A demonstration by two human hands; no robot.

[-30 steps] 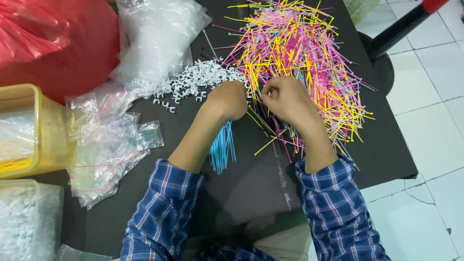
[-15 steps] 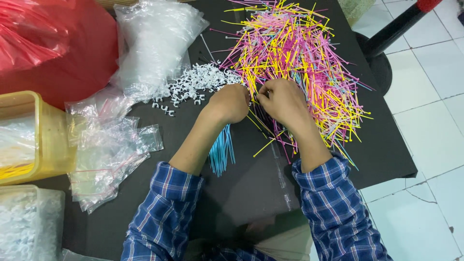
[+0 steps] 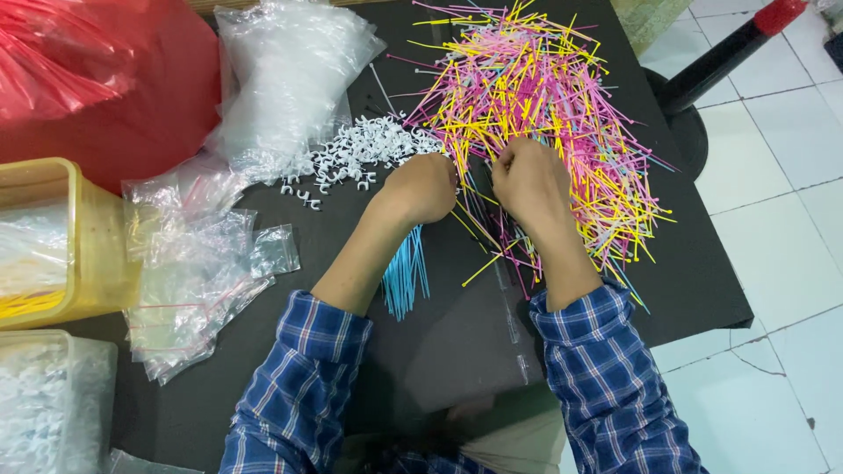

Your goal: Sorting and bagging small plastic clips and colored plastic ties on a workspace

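Blue cable ties (image 3: pixel 405 274), a small bunch, hang from the left hand (image 3: pixel 423 187) at centre frame, which is clenched around them above the black counter (image 3: pixel 685 272). The right hand (image 3: pixel 529 182), just beside it, pinches into the big pile of pink and yellow ties (image 3: pixel 536 96) in the upper middle; whether it holds one I cannot tell. White clips (image 3: pixel 356 154) lie left of the hands.
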